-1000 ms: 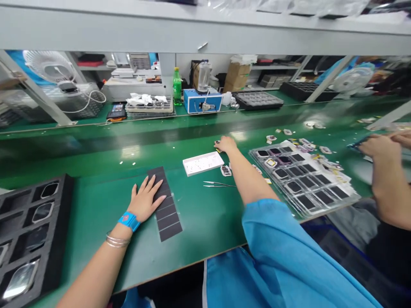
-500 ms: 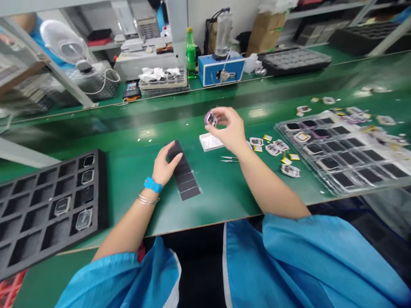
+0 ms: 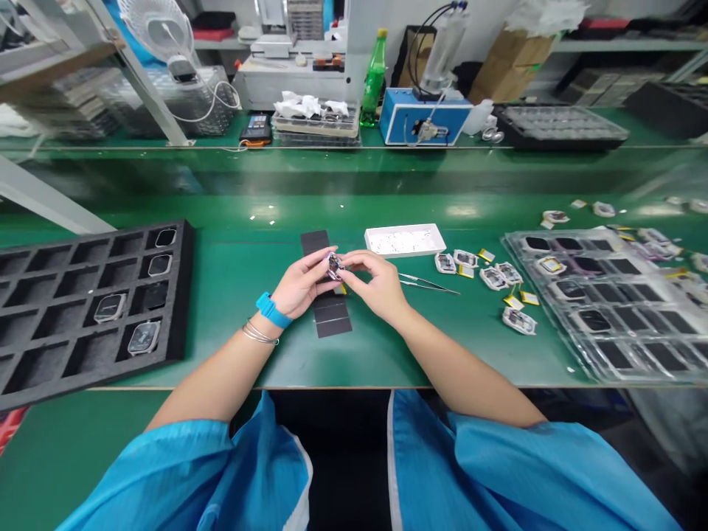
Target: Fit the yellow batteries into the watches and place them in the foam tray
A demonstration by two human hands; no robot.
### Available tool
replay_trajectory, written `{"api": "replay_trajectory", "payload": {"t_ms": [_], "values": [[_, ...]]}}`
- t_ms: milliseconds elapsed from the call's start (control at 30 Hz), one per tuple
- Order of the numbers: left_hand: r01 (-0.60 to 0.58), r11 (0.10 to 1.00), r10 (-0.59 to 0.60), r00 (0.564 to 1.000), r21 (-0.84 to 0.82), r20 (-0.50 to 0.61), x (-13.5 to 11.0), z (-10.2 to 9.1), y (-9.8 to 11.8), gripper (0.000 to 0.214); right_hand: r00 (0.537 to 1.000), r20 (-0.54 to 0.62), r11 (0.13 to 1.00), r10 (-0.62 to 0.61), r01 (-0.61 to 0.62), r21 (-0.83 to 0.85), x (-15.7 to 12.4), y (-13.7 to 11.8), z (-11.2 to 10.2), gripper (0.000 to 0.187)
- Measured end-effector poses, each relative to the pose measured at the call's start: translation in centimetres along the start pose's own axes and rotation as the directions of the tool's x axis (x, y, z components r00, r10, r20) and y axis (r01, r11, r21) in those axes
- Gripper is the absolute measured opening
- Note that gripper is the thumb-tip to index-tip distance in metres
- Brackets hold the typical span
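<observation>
Both hands meet over the bench, fingers closed on one small smartwatch case with its inner parts showing. My left hand grips it from the left, and my right hand pinches it from the right. A bit of yellow shows just below the case. Beneath the hands lies a black strip marked across by thin pale lines; its middle is partly hidden. Behind my right hand sits a white tray with tiny parts in it. Tweezers lie to the right of that hand.
On the left, a black foam tray holds several watches. Open watch cases with yellow batteries lie right of the tweezers. Farther right is a clear plastic tray with dark screens. A blue machine and green bottle stand on the back shelf.
My right hand has brought the watch case down and left to my left hand. My left hand has come off the black strip and now grips the case too. The view has shifted.
</observation>
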State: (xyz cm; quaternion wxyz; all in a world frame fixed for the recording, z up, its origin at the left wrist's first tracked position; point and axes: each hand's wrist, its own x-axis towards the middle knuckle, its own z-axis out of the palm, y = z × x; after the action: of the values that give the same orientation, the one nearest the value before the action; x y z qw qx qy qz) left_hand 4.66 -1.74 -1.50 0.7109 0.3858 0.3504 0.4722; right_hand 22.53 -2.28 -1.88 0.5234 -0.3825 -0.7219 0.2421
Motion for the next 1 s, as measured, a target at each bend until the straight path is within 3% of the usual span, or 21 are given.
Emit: {"api": "replay_trajectory", "payload": {"t_ms": [133, 267, 500, 633, 833, 1000], "values": [[-0.031, 0.999, 0.031, 1.000, 0.026, 0.005, -0.1, 0.1, 0.0, 0.054, 0.997, -0.009, 0.988, -0.076, 0.074, -0.133, 0.0, 0.2, -0.3, 0.003], [-0.140, 0.985, 0.139, 0.990, 0.100, 0.020, -0.2, 0.2, -0.2, 0.062, 0.983, -0.011, 0.963, -0.182, 0.176, -0.205, -0.1, 0.0, -0.2, 0.006], [-0.366, 0.889, 0.365, 0.929, 0.275, 0.056, -0.1, 0.1, -0.8, 0.055, 0.955, -0.074, 0.940, -0.289, 0.268, -0.211, 0.0, -0.4, 0.0, 0.009], [-0.391, 0.874, 0.400, 0.916, 0.289, 0.028, -0.2, 0.3, -0.8, 0.055, 0.964, -0.032, 0.948, -0.265, 0.255, -0.190, 0.0, -0.3, -0.2, 0.007], [-0.342, 0.896, 0.362, 0.932, 0.284, -0.021, -0.7, 0.8, -0.5, 0.050, 0.989, 0.003, 0.978, -0.150, 0.149, -0.144, -0.1, -0.2, -0.3, 0.012], [-0.349, 0.893, 0.374, 0.927, 0.283, -0.039, -0.7, 1.0, -0.8, 0.052, 0.991, -0.017, 0.978, -0.132, 0.127, -0.166, -0.2, -0.3, 0.0, 0.013]]}}
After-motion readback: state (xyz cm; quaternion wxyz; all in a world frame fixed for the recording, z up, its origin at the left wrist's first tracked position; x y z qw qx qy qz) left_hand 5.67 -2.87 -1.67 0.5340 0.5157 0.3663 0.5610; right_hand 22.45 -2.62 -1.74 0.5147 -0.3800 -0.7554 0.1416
